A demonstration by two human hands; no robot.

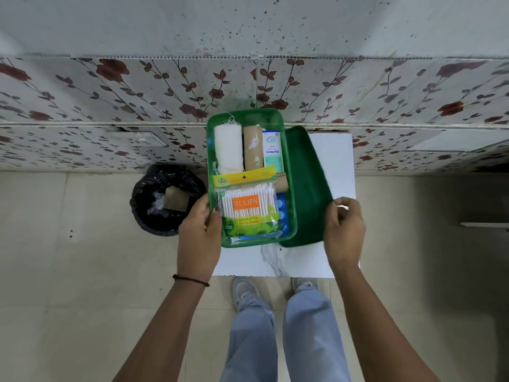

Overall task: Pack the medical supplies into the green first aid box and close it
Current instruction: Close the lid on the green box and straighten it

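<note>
Left hand [199, 230] grips box [289, 188] rim; right hand [343, 230] pinches lid [305, 188] edge.

I stand on a pale tiled floor [82, 312]. Ahead of me rises a wall [110, 86] of white tiles with red flowers. A small white bench [333, 158] stands against it, and a bin [165, 199] lined with black plastic sits to its left.

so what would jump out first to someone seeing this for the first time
The open green plastic first aid box at centre, on a small white table, packed with supplies; the orange-labelled packet of cotton swabs lies on top at its near end. The left hand grips the box's near-left edge while the right hand holds the dark green lid beside it. A black-lined bin stands on the floor to the left.
</note>
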